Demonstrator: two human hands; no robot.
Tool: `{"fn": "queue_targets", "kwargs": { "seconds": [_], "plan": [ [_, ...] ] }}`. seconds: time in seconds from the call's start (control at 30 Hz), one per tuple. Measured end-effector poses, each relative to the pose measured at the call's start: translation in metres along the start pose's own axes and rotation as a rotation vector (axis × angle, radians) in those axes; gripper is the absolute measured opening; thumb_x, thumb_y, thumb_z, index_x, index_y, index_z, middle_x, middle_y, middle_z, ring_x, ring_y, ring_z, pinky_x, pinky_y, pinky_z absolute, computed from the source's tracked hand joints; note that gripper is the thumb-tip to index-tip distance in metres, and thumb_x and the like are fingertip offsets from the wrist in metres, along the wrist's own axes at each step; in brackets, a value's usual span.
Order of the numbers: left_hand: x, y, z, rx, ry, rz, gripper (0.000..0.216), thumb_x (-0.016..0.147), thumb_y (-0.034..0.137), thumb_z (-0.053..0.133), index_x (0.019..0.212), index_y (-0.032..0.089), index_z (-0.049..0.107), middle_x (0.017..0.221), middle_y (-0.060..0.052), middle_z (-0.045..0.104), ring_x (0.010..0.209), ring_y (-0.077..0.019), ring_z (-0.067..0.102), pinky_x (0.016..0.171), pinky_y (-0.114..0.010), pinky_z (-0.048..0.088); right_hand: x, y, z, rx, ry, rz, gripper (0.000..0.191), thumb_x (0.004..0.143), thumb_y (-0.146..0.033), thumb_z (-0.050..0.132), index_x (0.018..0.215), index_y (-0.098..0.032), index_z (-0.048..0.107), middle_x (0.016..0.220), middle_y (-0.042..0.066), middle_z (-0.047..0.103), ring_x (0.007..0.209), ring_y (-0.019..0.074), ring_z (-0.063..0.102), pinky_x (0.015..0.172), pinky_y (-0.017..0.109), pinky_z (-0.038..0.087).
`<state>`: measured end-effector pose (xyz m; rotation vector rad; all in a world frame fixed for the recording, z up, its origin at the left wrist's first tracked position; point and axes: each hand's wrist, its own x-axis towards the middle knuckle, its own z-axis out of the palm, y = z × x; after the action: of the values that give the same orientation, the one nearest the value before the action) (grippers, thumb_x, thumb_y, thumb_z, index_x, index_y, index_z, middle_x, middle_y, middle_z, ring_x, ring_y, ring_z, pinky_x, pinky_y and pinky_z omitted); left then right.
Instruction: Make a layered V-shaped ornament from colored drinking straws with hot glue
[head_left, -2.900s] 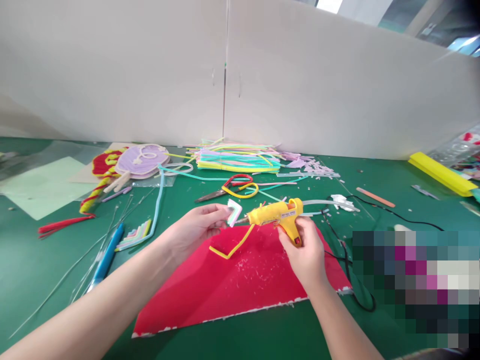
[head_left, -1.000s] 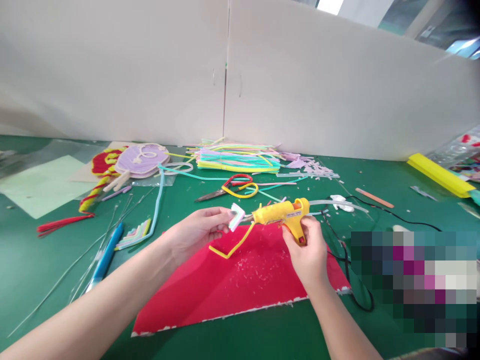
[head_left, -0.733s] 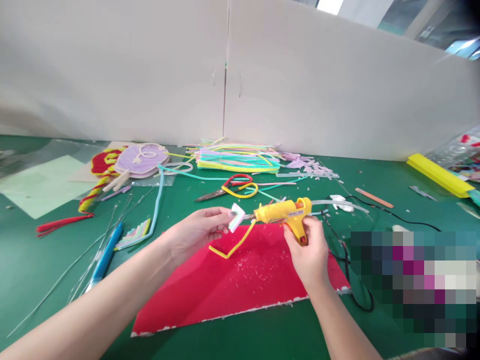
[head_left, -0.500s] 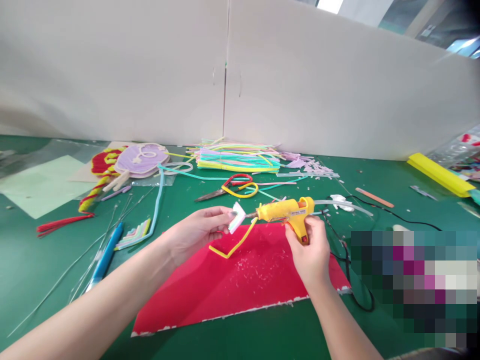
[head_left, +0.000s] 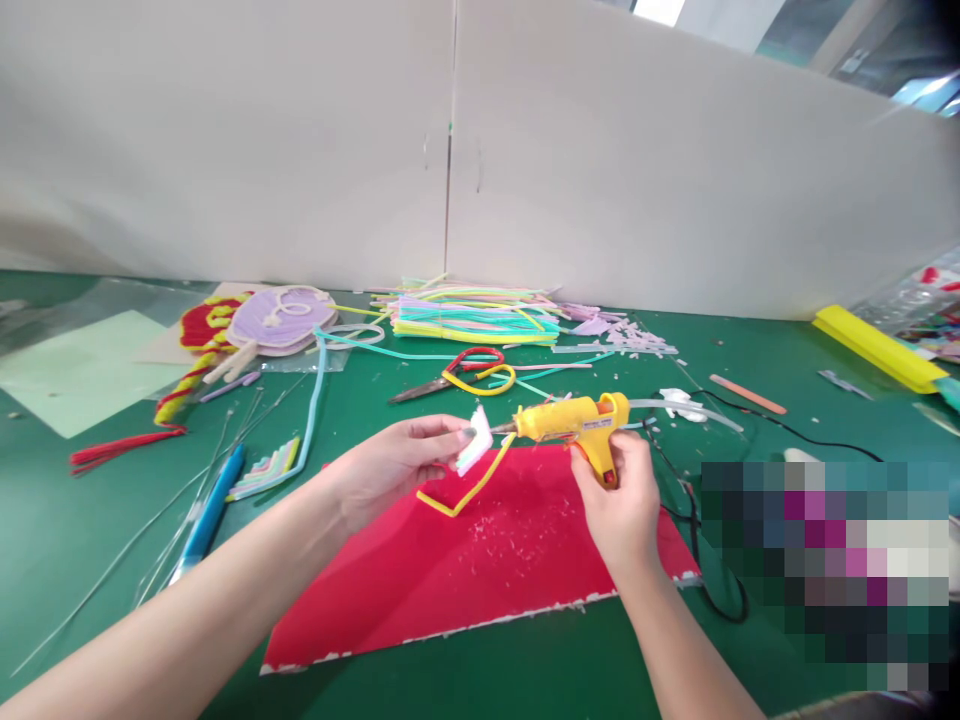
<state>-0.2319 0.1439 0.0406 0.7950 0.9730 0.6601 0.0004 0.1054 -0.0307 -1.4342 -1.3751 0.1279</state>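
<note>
My left hand (head_left: pixel 390 462) pinches a small white folded pipe-cleaner piece (head_left: pixel 475 450) above the red sheet (head_left: pixel 480 570). A yellow pipe cleaner (head_left: pixel 469 487) hangs bent below that piece. My right hand (head_left: pixel 619 500) grips the handle of a yellow hot glue gun (head_left: pixel 570 422), a finger on its orange trigger. The gun's nozzle points left and sits right at the white piece. A clear glue stick (head_left: pixel 686 408) sticks out of the gun's back.
Scissors with red and yellow handles (head_left: pixel 457 375) lie behind the hands. A stack of pastel pipe cleaners (head_left: pixel 472 315) is further back, a lilac and red craft piece (head_left: pixel 266 322) at left, a blue pen (head_left: pixel 210 510) near left. The black cord (head_left: pixel 697 540) runs right. Cardboard walls (head_left: pixel 450 140) stand behind.
The glue gun has shifted slightly right and up since the oldest frame. The white piece has tilted in my left fingers, staying at the nozzle tip.
</note>
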Motion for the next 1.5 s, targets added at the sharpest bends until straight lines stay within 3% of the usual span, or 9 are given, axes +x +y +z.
{"fn": "queue_targets", "kwargs": {
  "seconds": [1.13,1.33,1.5],
  "plan": [
    [0.000,-0.003,-0.001,0.111,-0.068,0.010,0.022,0.065,0.033,0.076,0.077,0.016,0.068,0.071,0.002,0.057,0.065,-0.0083,0.047,0.062,-0.020,0.036,0.000,0.006,-0.001,-0.033,0.008,0.002,0.025,0.077,-0.030,0.062,0.096,-0.020,0.049,0.092,0.007,0.059,0.076,0.0184,0.060,0.064,0.031,0.050],
    [-0.006,0.002,0.003,0.286,-0.058,0.063,0.023,0.067,0.035,0.073,0.078,0.016,0.068,0.068,0.000,0.060,0.063,-0.0102,0.050,0.060,-0.021,0.037,0.007,0.013,0.003,-0.156,0.075,0.150,0.039,0.068,-0.041,0.070,0.096,-0.019,0.053,0.081,0.004,0.061,0.065,0.0170,0.057,0.060,0.030,0.047],
    [-0.006,0.009,-0.003,0.558,0.051,0.133,0.022,0.068,0.036,0.069,0.080,0.018,0.069,0.072,0.000,0.066,0.067,-0.0143,0.057,0.061,-0.023,0.041,0.015,0.030,-0.003,-0.334,0.103,0.244,0.044,0.066,-0.047,0.070,0.096,-0.017,0.057,0.088,0.008,0.061,0.076,0.0225,0.057,0.067,0.035,0.046]
  ]
}}
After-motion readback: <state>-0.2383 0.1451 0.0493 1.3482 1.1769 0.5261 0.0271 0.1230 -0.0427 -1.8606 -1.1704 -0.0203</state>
